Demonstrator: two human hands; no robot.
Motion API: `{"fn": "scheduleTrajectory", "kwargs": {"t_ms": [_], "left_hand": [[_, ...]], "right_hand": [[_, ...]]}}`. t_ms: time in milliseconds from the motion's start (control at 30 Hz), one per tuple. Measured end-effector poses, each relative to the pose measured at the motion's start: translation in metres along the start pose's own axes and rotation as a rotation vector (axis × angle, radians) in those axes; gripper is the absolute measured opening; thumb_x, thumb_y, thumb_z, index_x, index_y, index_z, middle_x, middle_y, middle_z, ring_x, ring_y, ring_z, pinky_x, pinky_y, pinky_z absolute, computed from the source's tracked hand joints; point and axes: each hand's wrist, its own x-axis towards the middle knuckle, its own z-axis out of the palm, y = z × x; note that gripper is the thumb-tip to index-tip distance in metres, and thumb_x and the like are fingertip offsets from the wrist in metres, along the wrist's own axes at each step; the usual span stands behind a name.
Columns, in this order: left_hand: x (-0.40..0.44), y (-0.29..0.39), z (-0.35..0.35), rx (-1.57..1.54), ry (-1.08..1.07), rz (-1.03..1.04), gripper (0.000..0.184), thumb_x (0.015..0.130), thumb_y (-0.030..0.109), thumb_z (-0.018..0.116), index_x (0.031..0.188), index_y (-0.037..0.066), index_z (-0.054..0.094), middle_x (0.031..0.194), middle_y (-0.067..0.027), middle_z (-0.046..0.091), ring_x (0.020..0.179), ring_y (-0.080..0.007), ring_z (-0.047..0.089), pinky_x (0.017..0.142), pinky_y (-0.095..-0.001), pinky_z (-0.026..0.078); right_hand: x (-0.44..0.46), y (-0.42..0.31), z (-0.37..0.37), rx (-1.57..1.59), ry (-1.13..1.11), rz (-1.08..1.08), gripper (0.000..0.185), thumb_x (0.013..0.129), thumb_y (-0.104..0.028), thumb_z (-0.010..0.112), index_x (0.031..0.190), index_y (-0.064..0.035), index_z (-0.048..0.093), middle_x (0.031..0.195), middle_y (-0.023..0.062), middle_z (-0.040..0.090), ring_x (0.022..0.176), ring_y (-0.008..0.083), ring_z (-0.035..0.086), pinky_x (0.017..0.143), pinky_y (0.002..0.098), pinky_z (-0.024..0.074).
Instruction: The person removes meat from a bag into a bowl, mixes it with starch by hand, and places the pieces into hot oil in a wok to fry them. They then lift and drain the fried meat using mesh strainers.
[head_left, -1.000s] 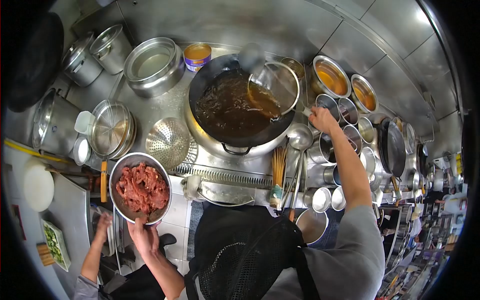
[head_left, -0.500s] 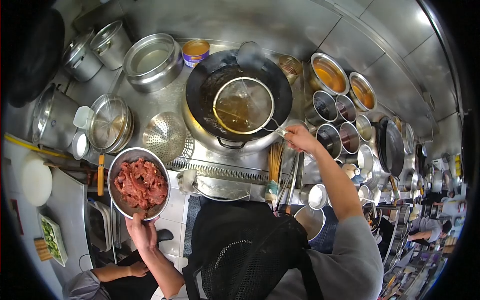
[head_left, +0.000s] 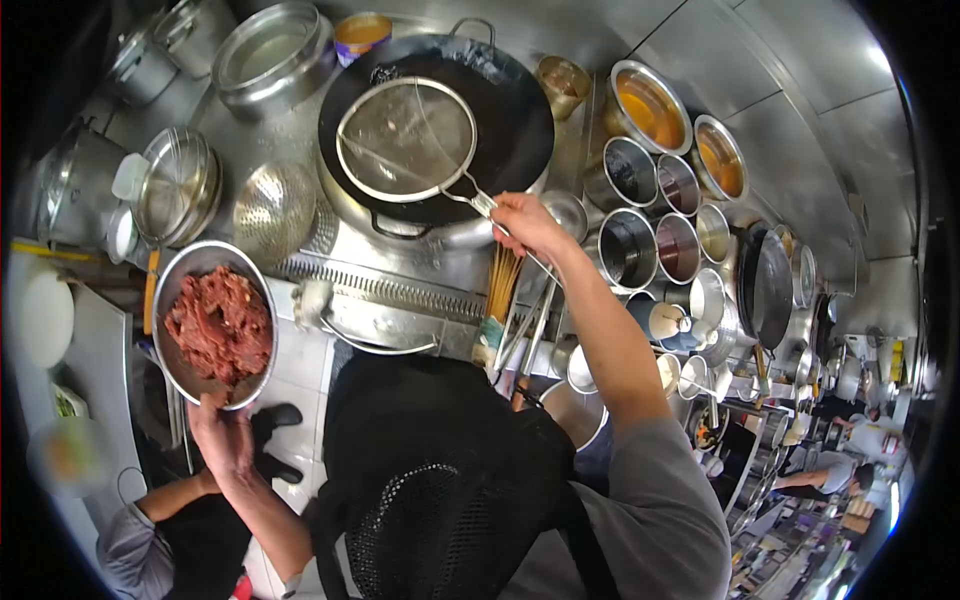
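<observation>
Over the black wok is a round fine-mesh strainer, level above the pan. My right hand is closed around its handle, at the wok's near right edge. At the left, my left hand grips the near rim of a metal bowl, which holds raw red meat. The bowl is tilted a little and stands apart from the wok. The strainer hides much of the wok's inside.
A perforated ladle lies left of the wok. Bamboo sticks stand near its front right. Metal pots of dark liquid and bowls of orange liquid line the right. A co-worker's arm is at lower left.
The strainer, held in my right hand, has moved left from the wok's right side to over its middle and left part. The view has shifted, and the co-worker's arm has lowered.
</observation>
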Motion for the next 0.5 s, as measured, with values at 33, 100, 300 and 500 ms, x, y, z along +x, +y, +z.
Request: {"fn": "scheduleTrajectory", "kwargs": {"t_ms": [33, 100, 300, 500], "left_hand": [[-0.003, 0.001, 0.001, 0.029, -0.016, -0.002, 0.052, 0.098, 0.004, 0.056, 0.149, 0.0, 0.046, 0.137, -0.0156, 0.063, 0.107, -0.0258, 0.073, 0.074, -0.0377, 0.069], [0.001, -0.002, -0.011, 0.025, -0.032, -0.024, 0.048, 0.098, 0.003, 0.057, 0.144, 0.0, 0.049, 0.132, -0.0139, 0.065, 0.102, -0.0247, 0.073, 0.074, -0.038, 0.068], [0.012, -0.02, -0.043, 0.064, -0.038, 0.009, 0.04, 0.099, 0.004, 0.057, 0.139, 0.001, 0.055, 0.13, -0.013, 0.065, 0.103, -0.0235, 0.072, 0.077, -0.0337, 0.066], [-0.011, -0.001, 0.021, -0.002, 0.037, -0.048, 0.036, 0.106, 0.009, 0.056, 0.14, -0.001, 0.052, 0.132, -0.0147, 0.065, 0.108, -0.0251, 0.073, 0.077, -0.0339, 0.07]], "right_hand": [[-0.001, -0.005, 0.0, 0.014, 0.006, 0.009, 0.013, 0.102, -0.015, 0.056, 0.094, -0.0062, 0.062, 0.07, 0.0031, 0.06, 0.049, 0.0081, 0.048, 0.038, 0.0263, 0.0323], [-0.002, -0.011, -0.003, 0.055, 0.001, 0.009, 0.01, 0.102, -0.015, 0.058, 0.098, -0.0065, 0.062, 0.07, 0.0027, 0.059, 0.051, 0.0075, 0.048, 0.039, 0.0252, 0.0326], [0.013, -0.015, -0.049, 0.316, 0.087, -0.051, 0.013, 0.102, -0.015, 0.061, 0.111, -0.0063, 0.066, 0.076, 0.0057, 0.063, 0.053, 0.0077, 0.05, 0.041, 0.0243, 0.036], [0.033, -0.037, -0.156, -0.207, 0.716, -0.286, 0.018, 0.101, -0.02, 0.063, 0.112, -0.0055, 0.066, 0.084, 0.008, 0.073, 0.062, 0.02, 0.069, 0.049, 0.0367, 0.0518]]}}
